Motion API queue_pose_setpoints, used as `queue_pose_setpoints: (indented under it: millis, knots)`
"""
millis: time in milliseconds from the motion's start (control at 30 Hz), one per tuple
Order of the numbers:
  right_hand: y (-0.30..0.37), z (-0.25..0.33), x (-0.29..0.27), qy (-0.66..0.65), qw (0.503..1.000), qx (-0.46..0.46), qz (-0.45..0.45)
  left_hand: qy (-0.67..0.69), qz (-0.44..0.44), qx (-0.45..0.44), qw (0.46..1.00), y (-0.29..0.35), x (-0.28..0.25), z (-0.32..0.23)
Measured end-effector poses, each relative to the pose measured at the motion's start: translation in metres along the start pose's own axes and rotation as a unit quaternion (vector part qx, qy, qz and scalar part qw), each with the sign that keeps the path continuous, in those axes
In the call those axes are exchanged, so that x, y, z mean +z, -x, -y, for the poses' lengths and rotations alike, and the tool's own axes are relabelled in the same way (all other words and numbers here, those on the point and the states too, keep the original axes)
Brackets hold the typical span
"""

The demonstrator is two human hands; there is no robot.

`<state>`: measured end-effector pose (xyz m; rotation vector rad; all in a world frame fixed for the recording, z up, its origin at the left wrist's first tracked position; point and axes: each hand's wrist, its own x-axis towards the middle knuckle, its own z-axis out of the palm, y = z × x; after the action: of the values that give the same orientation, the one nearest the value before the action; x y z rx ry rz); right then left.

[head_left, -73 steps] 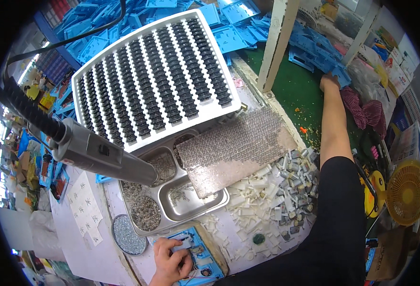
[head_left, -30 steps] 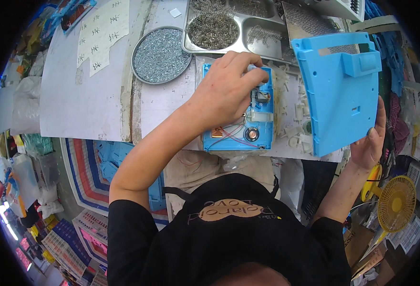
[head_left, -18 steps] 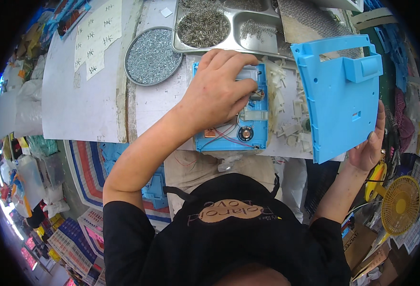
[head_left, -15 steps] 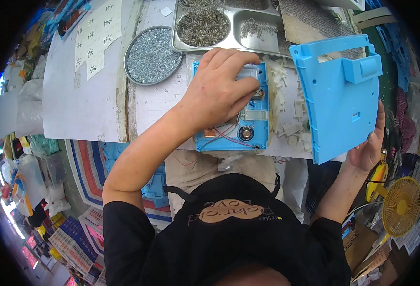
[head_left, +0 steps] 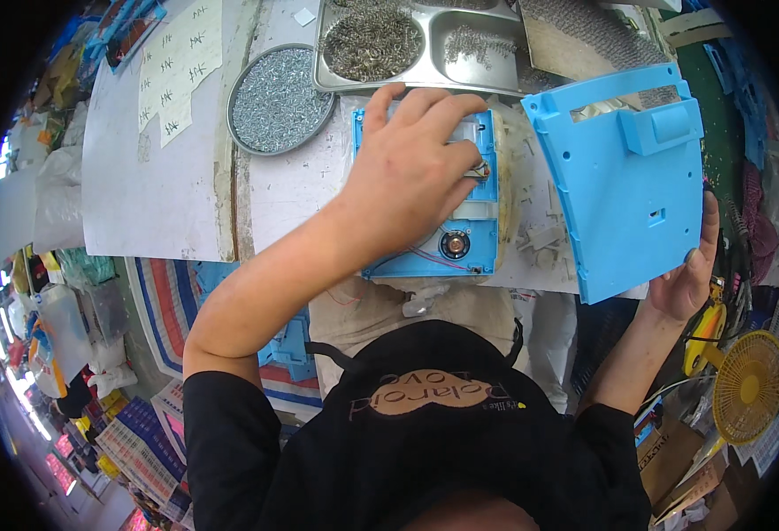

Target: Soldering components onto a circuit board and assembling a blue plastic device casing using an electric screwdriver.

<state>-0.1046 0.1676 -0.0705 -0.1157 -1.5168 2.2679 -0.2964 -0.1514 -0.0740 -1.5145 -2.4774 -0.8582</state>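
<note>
My left hand (head_left: 411, 168) is bent palm down over a shallow blue plastic casing (head_left: 487, 257) lying on the table. Its thumb and index finger close around a small part inside the casing; that part is mostly hidden. The other fingers arch across the casing's far end. Inside the casing a round black speaker (head_left: 455, 244), red wires and a pale crosspiece (head_left: 475, 211) show. Off to the right, my right hand (head_left: 684, 281) grips the lower right edge of a larger blue cover (head_left: 615, 212), which it holds up tilted, with its cut-out window at the top.
Beyond the casing stands a metal compartment tray (head_left: 487, 87) with small springs. A round dish (head_left: 285, 149) of screws sits left of it. Small white plastic pieces (head_left: 541, 237) lie between casing and cover. A yellow fan (head_left: 748, 388) is at the right.
My left hand has shifted slightly, its wrist lower over the casing, covering more of the wires. The blue cover in my right hand has moved slightly left.
</note>
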Motion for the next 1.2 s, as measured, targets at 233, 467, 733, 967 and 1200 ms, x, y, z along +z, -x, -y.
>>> queue_pose_setpoints:
  millis: [233,467,733,967,1200]
  knots:
    - [0.003,0.000,-0.014,-0.007,1.000,0.000,-0.002,0.048,-0.003,0.041,0.998,-0.007,-0.009,0.020]
    - [0.001,-0.003,-0.014,-0.011,1.000,0.003,0.018,0.002,0.008,0.064,0.998,-0.020,0.003,0.012]
    - [0.002,-0.002,-0.022,-0.010,1.000,-0.001,0.025,-0.116,0.133,0.114,0.978,-0.043,-0.007,0.004]
    - [0.006,-0.007,-0.023,-0.014,1.000,0.000,0.010,-0.129,0.139,0.196,0.962,-0.046,-0.005,0.016]
    - [0.005,-0.005,-0.011,-0.023,0.999,-0.025,-0.030,0.082,-0.089,0.030,0.992,-0.026,-0.042,0.035]
